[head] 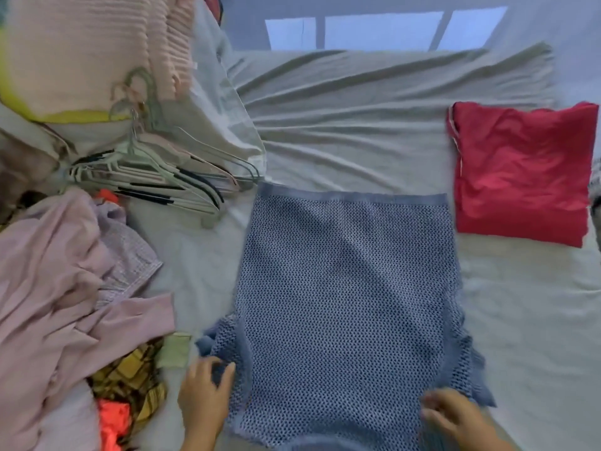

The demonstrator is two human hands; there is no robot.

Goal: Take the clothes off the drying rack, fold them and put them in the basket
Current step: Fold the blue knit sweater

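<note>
Left hand [205, 397] pinches a bunched sleeve of the blue mesh top [344, 288], spread flat at centre, at seven o'clock; right hand [455, 418] (blurred, grip unclear) rests on its edge at five. Folding step, probably: next, tuck that sleeve inward.

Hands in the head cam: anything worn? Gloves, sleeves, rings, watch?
Both bare. The left hand and right hand show no gloves, and the forearms reaching the bottom edge carry no sleeves. No ring, watch or strap shows on the left. The right hand is motion-blurred over the blue knit garment, so small items there cannot be ruled out.
</note>
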